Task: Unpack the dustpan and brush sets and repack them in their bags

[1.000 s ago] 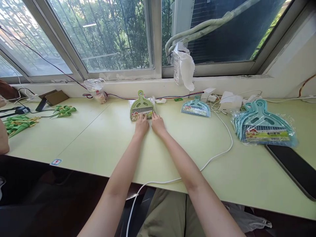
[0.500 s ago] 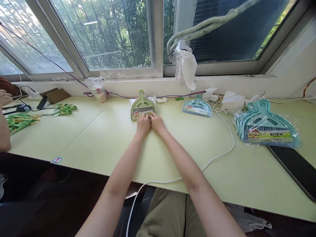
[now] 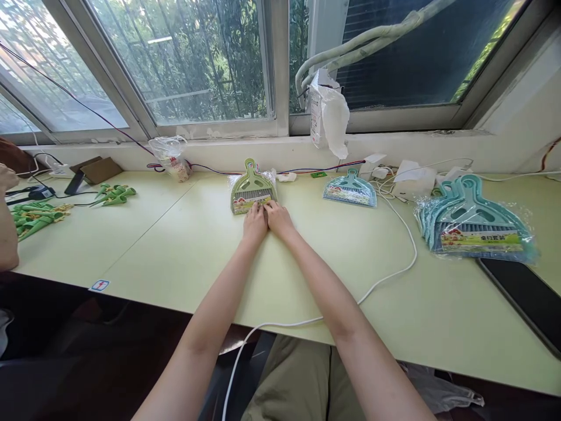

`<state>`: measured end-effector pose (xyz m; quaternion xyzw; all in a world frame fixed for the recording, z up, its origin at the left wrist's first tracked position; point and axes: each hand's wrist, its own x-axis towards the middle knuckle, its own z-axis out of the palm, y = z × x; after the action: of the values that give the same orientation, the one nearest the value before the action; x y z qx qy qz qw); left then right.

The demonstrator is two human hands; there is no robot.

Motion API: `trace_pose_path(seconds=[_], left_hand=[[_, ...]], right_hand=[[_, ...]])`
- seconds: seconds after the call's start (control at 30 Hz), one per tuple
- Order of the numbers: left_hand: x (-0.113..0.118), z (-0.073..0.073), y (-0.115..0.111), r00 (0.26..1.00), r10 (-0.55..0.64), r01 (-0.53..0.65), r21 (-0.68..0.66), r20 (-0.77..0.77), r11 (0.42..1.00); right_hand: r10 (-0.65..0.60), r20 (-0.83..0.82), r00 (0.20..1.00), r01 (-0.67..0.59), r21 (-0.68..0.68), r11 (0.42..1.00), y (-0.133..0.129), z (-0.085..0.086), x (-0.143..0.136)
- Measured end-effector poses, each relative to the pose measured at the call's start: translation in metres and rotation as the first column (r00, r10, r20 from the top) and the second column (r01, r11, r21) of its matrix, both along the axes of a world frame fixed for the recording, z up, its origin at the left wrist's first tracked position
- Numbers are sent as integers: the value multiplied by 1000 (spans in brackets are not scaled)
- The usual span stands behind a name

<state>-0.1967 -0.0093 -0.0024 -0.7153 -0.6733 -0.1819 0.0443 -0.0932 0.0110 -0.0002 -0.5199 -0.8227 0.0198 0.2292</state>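
Observation:
A green mini dustpan and brush set [image 3: 253, 184] in a clear wrapper lies on the pale green table, handle toward the window. At its lower right edge, my left hand [image 3: 255, 223] and my right hand [image 3: 279, 219] sit side by side, thumbs close together. The fingers of both are closed on the edge of the package and cover part of its printed label. Exactly what the fingertips pinch there is too small to make out. To the right lies a blue dustpan and brush set [image 3: 349, 190], apart from both hands.
A stack of wrapped blue sets [image 3: 477, 225] lies at the right, touching a black phone [image 3: 521, 298]. A white cable [image 3: 390, 278] crosses the table. At left are green pieces [image 3: 39, 217], a cardboard box [image 3: 103, 171] and another person's arm [image 3: 7, 228]. A plastic bag [image 3: 172, 158] stands by the window.
My fingers have shifted slightly down the label, and more of it shows above my left hand. The green set stays almost in place.

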Motion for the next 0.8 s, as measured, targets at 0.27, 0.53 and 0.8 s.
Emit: trace_pose_path(seconds=[0.27, 0.53, 0.8], left_hand=[[-1, -1, -2, 974, 224, -224, 23, -18, 974], [-10, -4, 3, 942, 332, -335, -58, -46, 941], [-13, 1, 4, 937, 348, -350, -48, -32, 936]], right_hand=[[-24, 25, 999, 24, -17, 1000, -2, 1, 1], [-130, 24, 991, 131, -32, 991, -2, -1, -1], [-173, 22, 985, 174, -45, 984, -1, -1, -3]])
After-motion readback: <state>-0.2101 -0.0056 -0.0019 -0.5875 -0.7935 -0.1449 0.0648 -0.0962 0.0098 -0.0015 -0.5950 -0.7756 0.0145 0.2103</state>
